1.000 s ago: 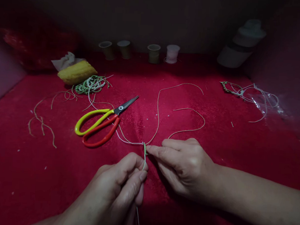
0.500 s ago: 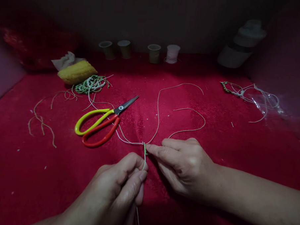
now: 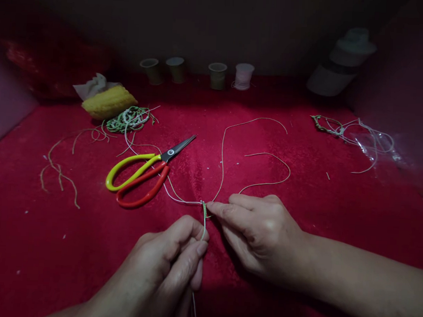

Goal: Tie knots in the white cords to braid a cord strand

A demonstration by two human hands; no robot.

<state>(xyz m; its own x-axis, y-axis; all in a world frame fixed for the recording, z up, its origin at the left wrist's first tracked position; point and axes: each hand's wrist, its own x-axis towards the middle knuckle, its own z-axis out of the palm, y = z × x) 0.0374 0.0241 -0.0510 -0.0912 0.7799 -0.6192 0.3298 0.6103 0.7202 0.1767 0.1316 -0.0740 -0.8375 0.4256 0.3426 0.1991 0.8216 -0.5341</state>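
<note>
The left hand [image 3: 172, 259] was closed, thumb and forefinger pinched on a short green-and-white knotted cord [image 3: 204, 217] that rose upright from its grip, low in the middle of the red cloth [image 3: 301, 190]. A pale tail of the same cord hung below the hand toward the bottom edge. The right hand [image 3: 260, 233] lay just beside it, fingers drawn narrow, its fingertips [image 3: 212, 208] pressed to the top of the knotted cord where the loose strands met. From that point a white strand [image 3: 171, 192] ran left under the scissors [image 3: 146, 172], and a tan strand [image 3: 222, 163] curled away up the cloth, while another tan strand [image 3: 270, 182] looped out from behind the right hand. The scissors, with one yellow and one red handle, lay near the hands on the left, blades closed and pointing up and right. Farther left sat a heap of green and white cord [image 3: 129, 119], a yellow bundle [image 3: 109, 101] and scattered tan offcuts [image 3: 58, 170]. Four spools [image 3: 217, 74] stood along the back edge, and a tangle of cord with clear plastic [image 3: 356, 137] lay well apart on the right.
</note>
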